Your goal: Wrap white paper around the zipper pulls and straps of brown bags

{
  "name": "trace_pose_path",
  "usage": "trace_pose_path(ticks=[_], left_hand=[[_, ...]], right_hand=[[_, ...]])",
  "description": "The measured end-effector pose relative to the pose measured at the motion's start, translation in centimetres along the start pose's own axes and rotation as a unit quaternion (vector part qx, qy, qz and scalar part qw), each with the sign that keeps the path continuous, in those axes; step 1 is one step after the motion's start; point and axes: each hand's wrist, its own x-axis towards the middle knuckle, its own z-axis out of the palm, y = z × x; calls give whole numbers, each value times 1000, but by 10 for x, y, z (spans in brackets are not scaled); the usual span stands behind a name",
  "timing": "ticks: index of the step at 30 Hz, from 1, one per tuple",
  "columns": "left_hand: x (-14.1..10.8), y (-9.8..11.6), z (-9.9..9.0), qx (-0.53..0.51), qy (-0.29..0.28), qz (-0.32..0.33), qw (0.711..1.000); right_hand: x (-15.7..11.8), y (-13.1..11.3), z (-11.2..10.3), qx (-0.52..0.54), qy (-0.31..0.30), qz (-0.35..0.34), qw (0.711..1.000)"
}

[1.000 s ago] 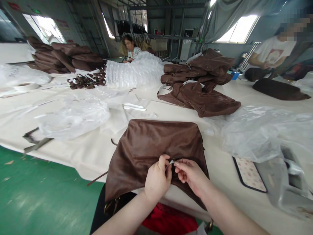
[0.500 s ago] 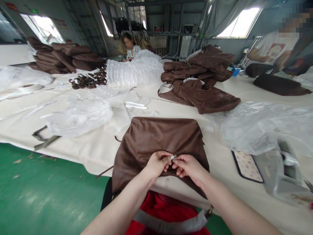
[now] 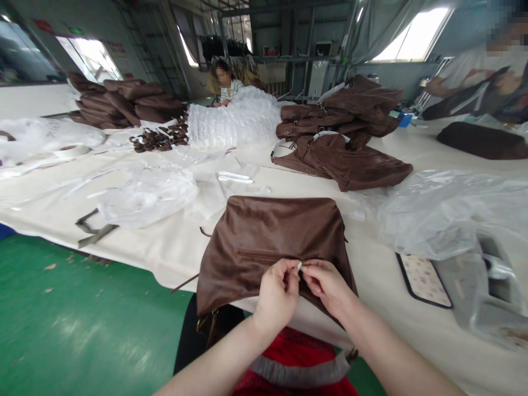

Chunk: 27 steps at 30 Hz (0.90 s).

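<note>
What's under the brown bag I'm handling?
The brown bag lies on a cream-covered table, its near left corner past the edge. Anything directly beneath it is covered, so not visible.

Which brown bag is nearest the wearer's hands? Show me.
The one bag in front, lying under the left hand and right hand; the other brown bags lie farther back.

Windows glare against dimness beyond the far edge of the table. Its top is bright, the brown bag softly shiny. Clear plastic toward the right glistens; pale reflections mark the green floor off the near edge. Past the far edge, at right, a co-worker is blurred; lens stretch tilts the windows.
</note>
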Motion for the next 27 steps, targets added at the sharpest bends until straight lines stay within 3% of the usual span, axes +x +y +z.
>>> trace_pose_path(ticks=[3, 6, 9, 13, 17, 23, 27], left_hand=[[-5, -3, 3, 39, 29, 40, 998], [-8, -7, 5, 33, 24, 55, 998], [-8, -13, 2, 20, 34, 44, 998], [-4, -17, -7, 99, 48, 25, 994], [1, -9, -14, 153, 20, 57, 986], [-1, -4, -13, 102, 46, 98, 989], [-3, -8, -13, 131, 49, 141, 980]], right_hand=[[-3, -1, -4, 95, -49, 20, 994], [-4, 1, -7, 113, -64, 34, 991], [-4, 3, -7, 110, -70, 41, 991], [-5, 2, -5, 101, -76, 37, 991], [-6, 2, -4, 66, -90, 23, 993], [-6, 4, -1, 31, -88, 8, 996], [-7, 3, 1, 25, -73, 10, 997]])
